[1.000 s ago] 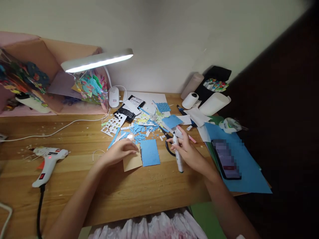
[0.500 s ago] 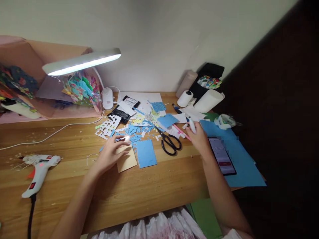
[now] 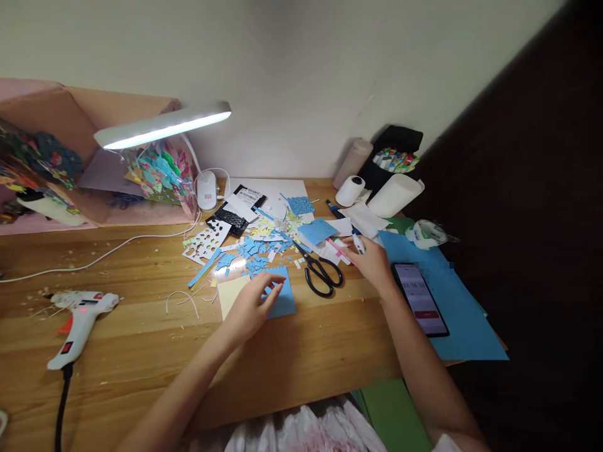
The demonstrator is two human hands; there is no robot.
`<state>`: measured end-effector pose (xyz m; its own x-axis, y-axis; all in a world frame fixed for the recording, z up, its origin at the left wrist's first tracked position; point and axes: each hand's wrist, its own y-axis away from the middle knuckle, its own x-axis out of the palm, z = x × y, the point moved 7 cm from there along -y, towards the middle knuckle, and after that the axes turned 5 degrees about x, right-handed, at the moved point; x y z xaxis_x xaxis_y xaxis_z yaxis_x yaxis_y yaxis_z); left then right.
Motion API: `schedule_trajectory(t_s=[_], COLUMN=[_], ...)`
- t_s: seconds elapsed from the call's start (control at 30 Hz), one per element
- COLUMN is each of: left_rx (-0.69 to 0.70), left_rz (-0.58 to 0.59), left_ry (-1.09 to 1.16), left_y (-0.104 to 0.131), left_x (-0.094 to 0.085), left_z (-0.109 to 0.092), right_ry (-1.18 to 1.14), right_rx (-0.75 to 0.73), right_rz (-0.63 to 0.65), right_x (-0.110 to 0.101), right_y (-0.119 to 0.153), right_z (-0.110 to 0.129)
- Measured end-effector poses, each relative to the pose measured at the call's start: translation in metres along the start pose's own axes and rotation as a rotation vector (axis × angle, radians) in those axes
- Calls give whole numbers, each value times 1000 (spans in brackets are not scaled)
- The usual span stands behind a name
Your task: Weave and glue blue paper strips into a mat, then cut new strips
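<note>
My left hand (image 3: 252,304) hovers above a blue paper rectangle (image 3: 285,304), holding nothing, thumb and fingers slightly apart. Beside that sheet, a cream paper rectangle (image 3: 228,294) is partly covered by the same hand. My right hand (image 3: 373,263) holds a white pen (image 3: 358,244) between thumb and fingers. Its fingertips reach a slim pink stick-like item (image 3: 338,248); whether they grip it I cannot tell. Black-handled scissors (image 3: 325,276) lie between the two hands. A small blue sheet (image 3: 317,231) rests just behind the pink item.
Blue and yellow paper scraps (image 3: 257,245) spread behind the hands. A glue gun (image 3: 82,320) lies left, under a lit lamp (image 3: 164,127). A phone (image 3: 421,300) rests on blue sheets (image 3: 464,320) at right. Markers (image 3: 396,160) and a white roll (image 3: 396,193) stand behind.
My left hand has moved right, from the cream paper to over the blue rectangle. My right hand, still with the pen, has shifted slightly so its fingertips reach the pink item.
</note>
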<state>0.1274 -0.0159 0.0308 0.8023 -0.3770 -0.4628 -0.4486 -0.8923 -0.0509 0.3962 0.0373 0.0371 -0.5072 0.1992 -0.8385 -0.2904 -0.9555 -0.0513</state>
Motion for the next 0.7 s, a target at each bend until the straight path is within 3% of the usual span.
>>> schedule_trajectory(t_s=[0.13,0.2,0.33,0.43,0.57,0.7], left_rx=[-68,-76,-163,-179,-131,-11], left_rz=[-6,-15,-171,-270,-213,-178], left_ry=[357,521,687,711,623,346], left_y=[-8,-11,-5,3,9,16], left_x=[20,26,17,4,-1,-4], left_z=[-7,-10,-3,1,-7,-21], right_ry=[-214,-258,-270,-68,217,410], right_rx=[-279,-374,-372,-424,-551,-692], right_rz=[338,400,403,413,371,336], right_x=[9,10,10,13,20,27], right_y=[54,75,86,88,96,110], right_z=[66,90,105,108,118,130])
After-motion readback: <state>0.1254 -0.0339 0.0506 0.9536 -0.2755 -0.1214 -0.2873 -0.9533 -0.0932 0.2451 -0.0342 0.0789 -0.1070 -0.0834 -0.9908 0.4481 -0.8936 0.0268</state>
